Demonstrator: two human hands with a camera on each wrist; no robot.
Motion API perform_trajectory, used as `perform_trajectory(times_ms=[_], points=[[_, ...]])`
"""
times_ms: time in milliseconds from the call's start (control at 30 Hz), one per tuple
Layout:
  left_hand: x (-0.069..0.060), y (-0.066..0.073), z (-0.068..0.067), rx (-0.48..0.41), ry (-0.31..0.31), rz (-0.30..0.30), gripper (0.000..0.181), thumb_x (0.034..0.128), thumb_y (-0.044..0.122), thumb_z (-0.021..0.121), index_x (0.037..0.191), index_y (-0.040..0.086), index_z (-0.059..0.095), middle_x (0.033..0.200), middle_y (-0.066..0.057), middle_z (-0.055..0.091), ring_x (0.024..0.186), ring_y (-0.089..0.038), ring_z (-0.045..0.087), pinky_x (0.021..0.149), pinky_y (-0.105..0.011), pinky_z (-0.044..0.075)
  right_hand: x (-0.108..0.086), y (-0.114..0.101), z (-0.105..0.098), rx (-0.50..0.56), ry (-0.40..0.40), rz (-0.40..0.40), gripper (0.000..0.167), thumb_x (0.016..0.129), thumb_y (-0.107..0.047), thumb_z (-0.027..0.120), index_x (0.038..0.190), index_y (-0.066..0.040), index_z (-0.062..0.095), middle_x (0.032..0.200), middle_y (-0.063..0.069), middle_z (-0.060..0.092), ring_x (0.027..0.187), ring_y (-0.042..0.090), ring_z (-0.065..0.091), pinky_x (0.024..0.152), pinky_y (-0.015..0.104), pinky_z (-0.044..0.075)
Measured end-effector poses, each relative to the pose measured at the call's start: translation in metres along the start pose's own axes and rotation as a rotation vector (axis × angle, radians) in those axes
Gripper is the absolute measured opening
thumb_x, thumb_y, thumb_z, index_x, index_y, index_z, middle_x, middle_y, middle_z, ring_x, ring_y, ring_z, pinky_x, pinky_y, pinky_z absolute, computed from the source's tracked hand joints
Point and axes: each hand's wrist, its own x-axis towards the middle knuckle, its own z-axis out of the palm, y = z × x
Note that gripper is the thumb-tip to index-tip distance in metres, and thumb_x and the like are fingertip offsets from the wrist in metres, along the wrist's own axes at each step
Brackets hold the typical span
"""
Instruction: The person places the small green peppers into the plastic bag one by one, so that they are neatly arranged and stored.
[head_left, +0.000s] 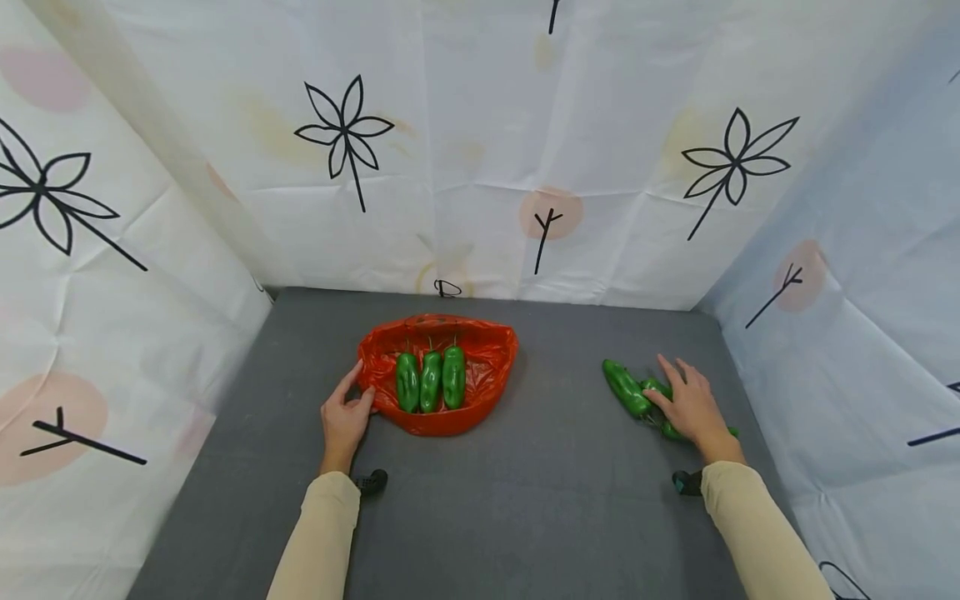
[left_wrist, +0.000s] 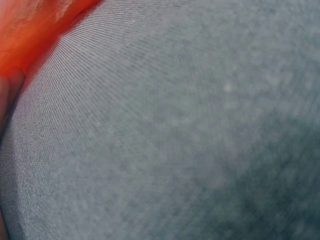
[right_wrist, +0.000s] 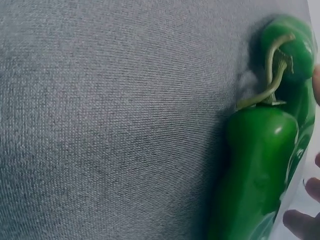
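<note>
Currently, three green peppers [head_left: 431, 382] are held in an open red plastic bag [head_left: 442, 423], set on the grey desk [head_left: 517, 500] left of centre. They are laid side by side, stems pointed at the far rim. Skins are seen as glossy green with bright highlights; bodies are elongated, blunt-ended, slightly uneven. The bag is spread like a shallow bowl: rim rounded, film shiny and creased.

Its left edge is touched by the left hand [head_left: 347, 421]. Thumb and fingers are parted and laid along the film, not closed round anything. In the left wrist view only a slice of red film and part of a finger are caught at the edge.

More peppers [head_left: 628, 390] are placed at the desk's right, well apart from the bag. One is left mostly exposed, lying at a slant; the rest are partly covered by the right hand [head_left: 690, 406], so a sure count cannot be given. In the right wrist view, smooth, deep-green skin is shown, with curved pale stems [right_wrist: 270, 65] bunched between the pepper ends.

The right hand is held over this group, fingers spread wide; nothing is gripped. Whether skin is touched cannot be told. Dark devices [head_left: 371, 483] are worn at both wrists, just past the cream sleeves [head_left: 318, 533].
</note>
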Motion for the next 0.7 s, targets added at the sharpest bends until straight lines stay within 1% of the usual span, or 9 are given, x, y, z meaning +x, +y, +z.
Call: perform_trajectory(times_ms=[100, 200, 233, 300, 400, 533, 600, 700], points=[[-0.0003, 0.0004, -0.0003, 0.003, 0.003, 0.001, 0.052, 0.0953, 0.015, 0.07, 0.142, 0.037, 0.061, 0.135, -0.012, 0.067, 0.056, 0.0, 0.068, 0.06, -0.012, 0.054, 0.0006, 0.0045, 0.0005, 0.035, -0.027, 0.013, 0.076, 0.106, -0.043, 0.053, 0.164, -0.008, 0.018, 0.159, 0.038, 0.018, 0.143, 0.064, 0.017, 0.111, 0.078, 0.024], [-0.0002, 0.0005, -0.0006, 0.006, 0.006, 0.006, 0.052, 0.0951, 0.015, 0.07, 0.142, 0.036, 0.061, 0.134, -0.012, 0.068, 0.055, 0.001, 0.068, 0.059, -0.012, 0.054, 0.0023, 0.0084, 0.0015, 0.064, -0.046, 0.028, 0.076, 0.106, -0.038, 0.054, 0.164, -0.007, 0.016, 0.157, 0.039, 0.02, 0.141, 0.064, 0.019, 0.111, 0.078, 0.023], [-0.0003, 0.0005, -0.0005, 0.007, 0.006, 0.007, 0.052, 0.0951, 0.015, 0.07, 0.142, 0.036, 0.061, 0.136, -0.011, 0.067, 0.055, 0.001, 0.068, 0.06, -0.012, 0.054, 0.0026, 0.0094, 0.0019, 0.07, -0.051, 0.034, 0.076, 0.106, -0.037, 0.054, 0.164, -0.007, 0.016, 0.157, 0.039, 0.021, 0.141, 0.064, 0.019, 0.111, 0.077, 0.023], [-0.0003, 0.0004, -0.0002, 0.007, 0.006, 0.008, 0.053, 0.0949, 0.015, 0.07, 0.142, 0.036, 0.061, 0.139, -0.009, 0.065, 0.055, 0.001, 0.068, 0.059, -0.012, 0.054, 0.0028, 0.0107, 0.0025, 0.079, -0.058, 0.043, 0.077, 0.106, -0.036, 0.055, 0.164, -0.006, 0.016, 0.155, 0.04, 0.023, 0.139, 0.065, 0.021, 0.111, 0.077, 0.023], [-0.0006, 0.0002, 0.0001, 0.005, 0.006, 0.007, 0.053, 0.0948, 0.015, 0.07, 0.142, 0.036, 0.061, 0.139, -0.01, 0.065, 0.055, 0.0, 0.068, 0.059, -0.012, 0.054, 0.0032, 0.011, 0.0032, 0.087, -0.058, 0.052, 0.076, 0.105, -0.037, 0.055, 0.163, -0.005, 0.019, 0.153, 0.041, 0.026, 0.138, 0.065, 0.025, 0.11, 0.077, 0.026], [-0.0009, 0.0001, 0.0002, 0.001, -0.001, 0.008, 0.053, 0.095, 0.014, 0.07, 0.143, 0.034, 0.061, 0.137, -0.014, 0.066, 0.055, 0.002, 0.067, 0.059, -0.012, 0.054, 0.0049, 0.0094, 0.0033, 0.077, -0.043, 0.047, 0.071, 0.105, -0.035, 0.057, 0.159, 0.0, 0.028, 0.147, 0.041, 0.039, 0.133, 0.063, 0.036, 0.109, 0.075, 0.03], [-0.0009, -0.0001, 0.0004, -0.003, -0.002, 0.009, 0.053, 0.0951, 0.014, 0.07, 0.143, 0.033, 0.061, 0.136, -0.015, 0.066, 0.055, 0.003, 0.067, 0.059, -0.012, 0.054, 0.0061, 0.0082, 0.0031, 0.071, -0.037, 0.042, 0.068, 0.105, -0.033, 0.057, 0.157, 0.002, 0.032, 0.143, 0.04, 0.046, 0.131, 0.061, 0.04, 0.111, 0.075, 0.028], [-0.0006, -0.0003, 0.0003, -0.006, 0.0, 0.013, 0.053, 0.0952, 0.013, 0.07, 0.143, 0.033, 0.061, 0.14, -0.011, 0.064, 0.055, 0.003, 0.067, 0.059, -0.012, 0.054, 0.0078, 0.0065, 0.0022, 0.065, -0.027, 0.028, 0.064, 0.104, -0.031, 0.058, 0.154, 0.005, 0.036, 0.137, 0.039, 0.052, 0.127, 0.059, 0.044, 0.112, 0.075, 0.025]])
